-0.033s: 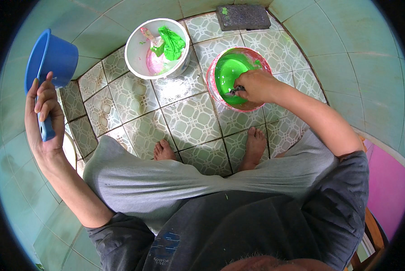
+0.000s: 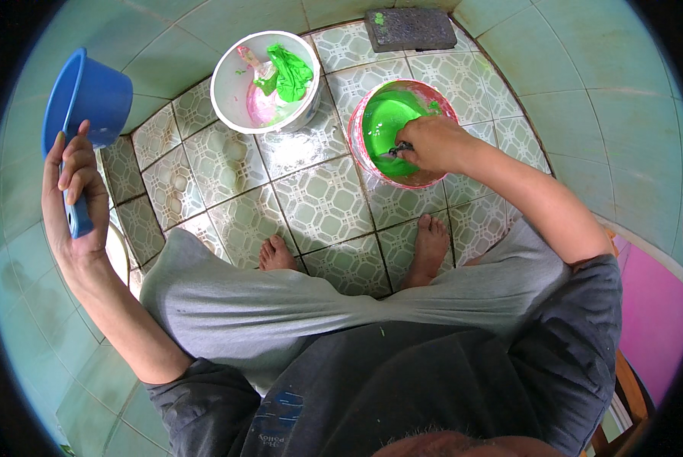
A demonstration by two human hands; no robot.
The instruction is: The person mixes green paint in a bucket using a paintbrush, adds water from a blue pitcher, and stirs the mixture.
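Note:
On the left, my left hand (image 2: 80, 190) is closed around the handle of a blue plastic dipper (image 2: 102, 107), held raised beside the tiled wall. To the right, my right hand (image 2: 437, 145) reaches over a bucket with a pinkish-red rim (image 2: 358, 114). Bright green paint (image 2: 387, 114) lies inside it. My right fingers grip a tool with a dark handle (image 2: 405, 148) and a short metal part; its far end is too unclear to name, and my hand hides some of it.
A white bucket (image 2: 218, 91) stands ahead, holding a paint-smeared brush (image 2: 252, 62) and a crumpled green cloth (image 2: 290, 75). At the far wall lies a dark grey block (image 2: 410, 30). My bare feet rest on the patterned floor tiles (image 2: 322, 194). Green tiled walls (image 2: 577, 61) close in around.

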